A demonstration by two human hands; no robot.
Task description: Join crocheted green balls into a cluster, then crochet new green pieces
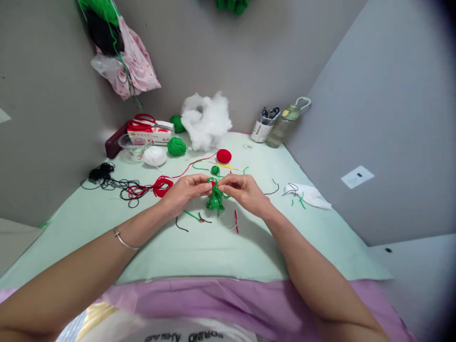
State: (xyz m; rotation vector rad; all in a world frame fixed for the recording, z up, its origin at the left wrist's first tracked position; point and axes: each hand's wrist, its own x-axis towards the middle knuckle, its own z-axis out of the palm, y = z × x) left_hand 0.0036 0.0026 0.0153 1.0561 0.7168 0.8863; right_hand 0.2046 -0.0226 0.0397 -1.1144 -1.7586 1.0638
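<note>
Over the middle of the table, a small green crocheted piece (214, 202) with a bit of red at its top hangs between my two hands. My left hand (184, 191) pinches its upper left side between thumb and fingers. On the other side, my right hand (246, 191) is closed, thumb and fingertips pressed together at the piece's upper right. Whether a needle or yarn end sits in those fingertips is too small to tell. Just behind lie a little green ball (215, 169) and a yellow-handled crochet hook (225, 166). A thin white thread (228, 228) loops below the piece.
Behind are a red yarn ball (223, 156), white yarn ball (154, 156), green yarn ball (176, 147) and white stuffing (206, 121). Red-handled scissors (141, 122) rest on a box. Tangled black yarn (101, 172) lies left; a bottle (284, 126) and pen cup (262, 128) stand back right.
</note>
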